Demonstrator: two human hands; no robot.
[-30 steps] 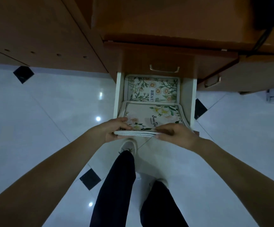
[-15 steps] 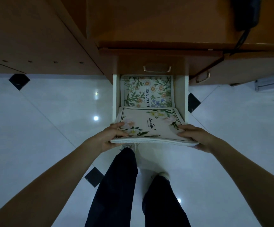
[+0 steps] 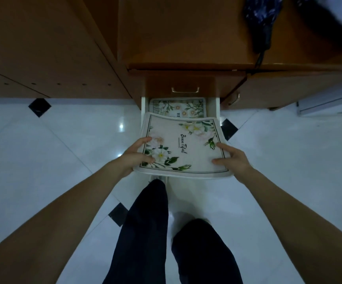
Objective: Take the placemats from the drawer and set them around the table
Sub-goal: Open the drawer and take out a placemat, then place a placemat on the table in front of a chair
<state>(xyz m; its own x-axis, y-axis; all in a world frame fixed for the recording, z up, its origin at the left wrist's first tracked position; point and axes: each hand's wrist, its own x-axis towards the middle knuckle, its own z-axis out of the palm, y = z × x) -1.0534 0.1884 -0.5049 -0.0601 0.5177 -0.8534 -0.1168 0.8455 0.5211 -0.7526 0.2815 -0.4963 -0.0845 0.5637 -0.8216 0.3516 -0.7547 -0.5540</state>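
A cream placemat stack with pink and white flowers and a script word is lifted above the open white drawer. My left hand grips its left edge, thumb on top. My right hand holds its right edge, with the thumb and a finger lying on top. Another floral placemat with green leaves lies in the drawer's back part, mostly hidden by the lifted stack.
The drawer belongs to a brown wooden cabinet with a metal handle above it. A dark object with a cord lies on top at the right. White tiled floor with black diamonds spreads around; my dark trouser legs stand below.
The stack has risen out of the drawer and come toward me, now covering most of the placemat behind. My right hand slid from the front edge to the right side.
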